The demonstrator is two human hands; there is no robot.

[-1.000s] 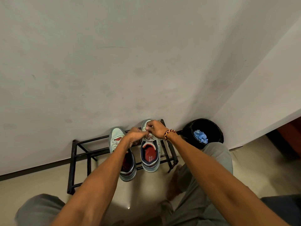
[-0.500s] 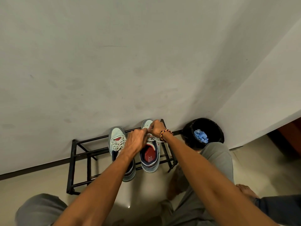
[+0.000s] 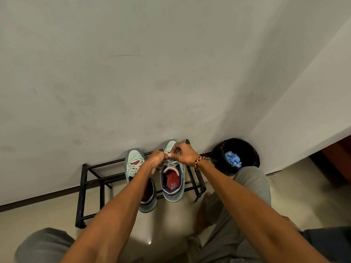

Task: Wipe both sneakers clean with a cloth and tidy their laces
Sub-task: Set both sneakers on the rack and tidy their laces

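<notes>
My left hand (image 3: 156, 160) and right hand (image 3: 185, 153) meet over the right sneaker (image 3: 172, 179), each grip pinched on its laces (image 3: 171, 162) near the top of the tongue, fingers curled and knuckles close together. The sneaker sits on a black rack (image 3: 84, 188) against the wall (image 3: 133, 73), toe to the wall, its red insole showing. The left sneaker (image 3: 133, 164) sits just beside it on the same rack, laces crossed over a red tongue, its heel partly hidden under my left forearm. A beaded band (image 3: 200, 161) circles my right wrist. Right of the rack, in the corner, stands a black bin (image 3: 247, 149) holding a crumpled blue cloth (image 3: 233, 159), well apart from both sneakers. My knees in grey trousers frame the lower edge, above a pale floor (image 3: 167, 224).
</notes>
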